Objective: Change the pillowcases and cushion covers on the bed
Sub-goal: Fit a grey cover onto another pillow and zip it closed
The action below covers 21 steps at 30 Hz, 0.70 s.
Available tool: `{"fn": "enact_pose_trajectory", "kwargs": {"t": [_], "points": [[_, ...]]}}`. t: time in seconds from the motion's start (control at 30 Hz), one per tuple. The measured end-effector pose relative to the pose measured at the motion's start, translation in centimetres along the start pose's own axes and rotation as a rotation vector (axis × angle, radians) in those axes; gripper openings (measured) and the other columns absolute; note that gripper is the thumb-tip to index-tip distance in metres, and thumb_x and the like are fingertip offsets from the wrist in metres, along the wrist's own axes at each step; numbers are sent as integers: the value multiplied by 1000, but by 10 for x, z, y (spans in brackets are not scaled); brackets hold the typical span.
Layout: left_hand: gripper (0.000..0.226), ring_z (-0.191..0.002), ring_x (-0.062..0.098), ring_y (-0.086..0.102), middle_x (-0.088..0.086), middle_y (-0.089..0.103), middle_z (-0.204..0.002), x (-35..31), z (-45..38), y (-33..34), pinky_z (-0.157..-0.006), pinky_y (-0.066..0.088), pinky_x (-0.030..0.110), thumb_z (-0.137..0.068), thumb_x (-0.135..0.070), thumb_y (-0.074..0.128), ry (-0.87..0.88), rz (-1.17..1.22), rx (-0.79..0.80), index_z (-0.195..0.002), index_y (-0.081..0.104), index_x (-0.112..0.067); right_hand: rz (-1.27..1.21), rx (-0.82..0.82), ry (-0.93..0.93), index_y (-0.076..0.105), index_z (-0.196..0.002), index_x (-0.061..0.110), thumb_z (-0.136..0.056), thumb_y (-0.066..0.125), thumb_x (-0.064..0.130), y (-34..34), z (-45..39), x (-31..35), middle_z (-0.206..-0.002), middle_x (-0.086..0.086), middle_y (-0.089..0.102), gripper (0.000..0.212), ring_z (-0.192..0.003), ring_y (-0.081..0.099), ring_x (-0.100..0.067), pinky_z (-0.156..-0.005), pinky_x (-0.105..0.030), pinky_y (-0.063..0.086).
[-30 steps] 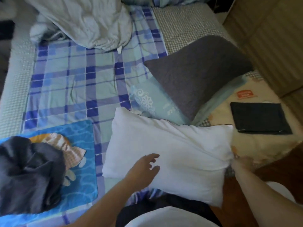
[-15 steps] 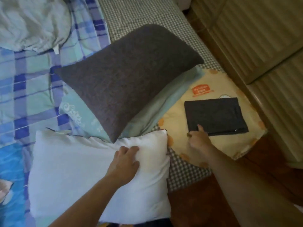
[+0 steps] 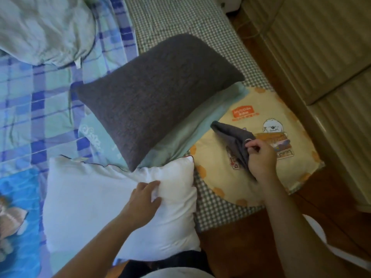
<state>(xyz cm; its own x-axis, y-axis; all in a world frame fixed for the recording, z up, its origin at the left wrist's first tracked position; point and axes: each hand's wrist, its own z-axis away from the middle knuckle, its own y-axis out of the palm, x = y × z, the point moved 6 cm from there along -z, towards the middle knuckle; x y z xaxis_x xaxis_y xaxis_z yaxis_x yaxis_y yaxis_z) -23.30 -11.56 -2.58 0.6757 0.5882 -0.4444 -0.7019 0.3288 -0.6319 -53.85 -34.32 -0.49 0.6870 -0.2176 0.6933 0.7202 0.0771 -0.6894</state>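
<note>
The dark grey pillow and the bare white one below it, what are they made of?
The dark grey rectangular pillow looks covered in a matte, coarse-woven or knitted fabric: its surface shows a fine nubby texture. The plain white uncovered pillow looks like smooth cotton-type cloth over soft filling; it dimples under the left hand.

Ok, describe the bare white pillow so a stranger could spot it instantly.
Start at the big dark grey pillow lying slantwise in the middle of the bed. Just below its lower corner, at the near edge, lies the white pillow, with the left hand gripping it. It is the only plain, uncovered one; its neighbours are grey, teal or patterned.
</note>
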Motion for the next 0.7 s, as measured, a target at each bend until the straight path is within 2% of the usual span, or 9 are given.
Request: {"fn": "enact_pose_trajectory", "kwargs": {"t": [0.07,0.13,0.2,0.27,0.37,0.43,0.5,0.6,0.7], "points": [[42,-118,8,56,-10,53,-134,-24,21,-19,-99,46,26,-98,-33,61,71,195,-32,-138,50,-39,-114,-36,-71,67,-84,19,-93,61,1,-43,34,49,-93,7,66,21,-89,61,-8,-79,-20,48],[32,-110,0,60,-21,63,-123,-56,51,-47,-95,50,22,-97,-32,62,172,393,-73,-127,58,-44,-238,-24,-174,68,-80,21,-92,64,-1,-82,72,101,-81,13,66,25,-78,60,1,-66,-8,46],[33,-113,0,61,-23,65,-120,-89,87,-82,-96,51,24,-95,-34,65,311,539,-87,-125,60,-47,-376,53,-277,69,-81,22,-91,65,-2,-105,108,156,-80,17,68,26,-75,62,3,-64,-8,47],[44,-122,4,57,-21,60,-130,-111,122,-118,-99,50,27,-92,-42,68,484,607,-97,-132,54,-52,-449,158,-425,71,-85,25,-91,65,-1,-113,149,220,-84,20,70,27,-81,64,4,-71,-9,48],[76,-136,13,49,-10,50,-146,-119,166,-163,-109,43,38,-82,-49,77,658,662,-99,-148,40,-41,-546,276,-624,71,-93,28,-91,66,3,-106,216,303,-92,17,72,26,-91,66,1,-83,-15,50],[87,-138,15,48,-3,49,-149,-108,194,-189,-112,41,43,-79,-46,81,728,678,-141,-151,34,-31,-551,309,-717,70,-102,27,-89,68,5,-89,257,343,-100,15,72,26,-99,67,-2,-90,-20,51],[80,-138,11,48,-7,51,-148,-87,220,-211,-112,40,38,-84,-33,78,761,685,-212,-151,34,-30,-541,301,-792,68,-108,27,-85,66,3,-72,288,372,-107,13,70,34,-105,65,-4,-96,-25,50],[52,-121,7,61,-14,67,-128,-22,235,-240,-103,48,40,-86,-27,71,693,605,-321,-134,55,-38,-539,277,-860,65,-105,32,-80,52,-5,-55,312,404,-107,13,67,47,-106,63,-6,-97,-31,50],[24,-79,4,65,-14,72,-84,58,225,-270,-80,57,43,-76,-22,64,529,343,-376,-96,71,-33,-496,189,-817,64,-99,34,-73,42,-11,-46,305,423,-100,14,66,56,-94,62,-3,-83,-25,48]]}}
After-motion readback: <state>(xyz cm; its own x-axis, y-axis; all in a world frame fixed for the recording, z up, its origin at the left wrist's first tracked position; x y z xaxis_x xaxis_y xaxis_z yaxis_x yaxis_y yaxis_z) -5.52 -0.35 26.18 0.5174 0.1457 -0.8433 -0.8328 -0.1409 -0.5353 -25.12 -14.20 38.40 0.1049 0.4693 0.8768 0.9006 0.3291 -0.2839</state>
